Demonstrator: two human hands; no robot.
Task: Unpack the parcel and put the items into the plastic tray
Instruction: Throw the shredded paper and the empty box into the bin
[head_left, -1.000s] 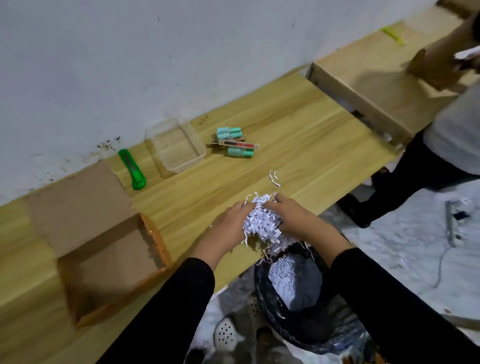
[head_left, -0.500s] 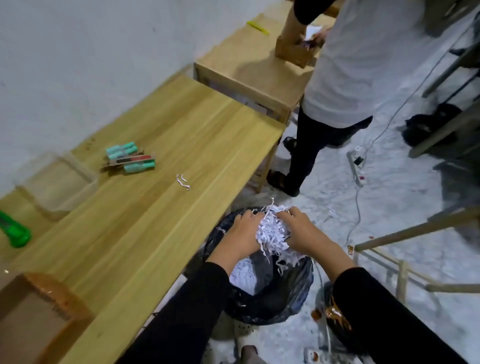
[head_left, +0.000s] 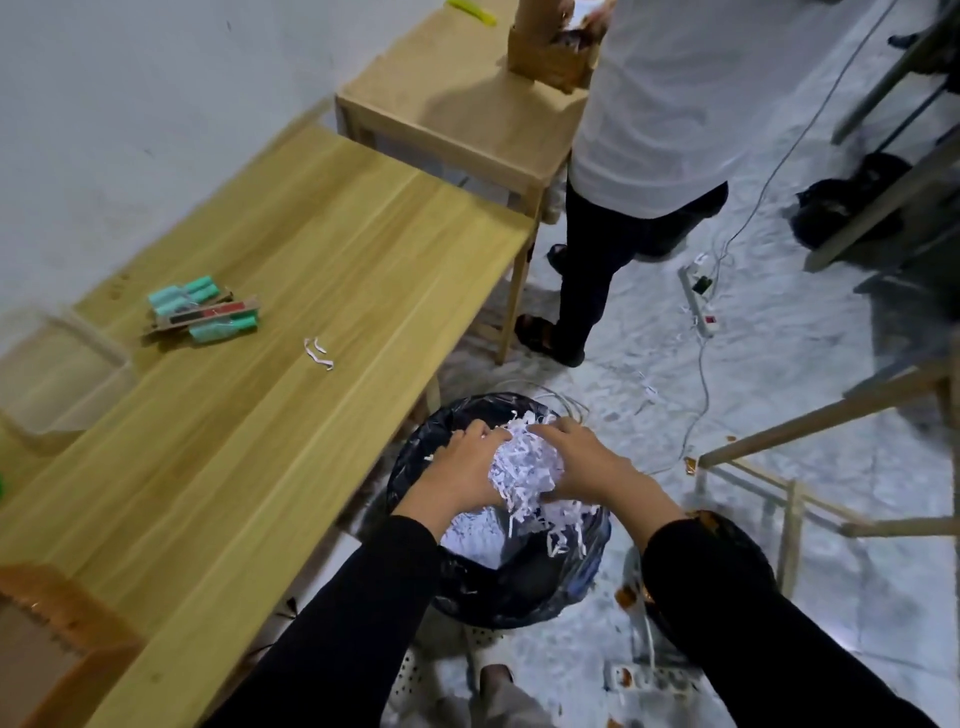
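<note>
Long wooden table (head_left: 291, 322) runs along the white wall; its near edge sits right beside the bin (head_left: 498, 582), its right end butts a second, smaller table (head_left: 467, 114). Table top is mostly bare between the items and the near edge. Floor right of the bin is cluttered: a cable and power strip (head_left: 702, 306), wooden frames (head_left: 810, 499).

Left to right:
- Parcel box (head_left: 47, 654), one, open, cut off at the bottom-left corner, on the table's near edge.
- Tray (head_left: 57, 379), one, clear plastic, at the left edge near the wall; its contents can't be made out.
- Items (head_left: 205, 310), one cluster: about three teal rolls plus a flat red-and-black card pack, on the table just right of the tray, not in it.
- Paper scraps (head_left: 318, 353), two or three loose strips, mid-table.
- Left hand (head_left: 462, 470) and right hand (head_left: 587, 462), both curled around one wad of shredded paper (head_left: 524, 467), fingers pressed into it from each side, held over the bin mouth. More shreds lie inside on the black liner.
- Second person (head_left: 644, 156), white shirt, standing at the small table with a brown box (head_left: 545, 62).

Versus 0.5 s ago: wad and hands are lower, deeper over the bin opening; view has shifted right, so the green cutter is nearly out of frame. Items and tray unmoved.
</note>
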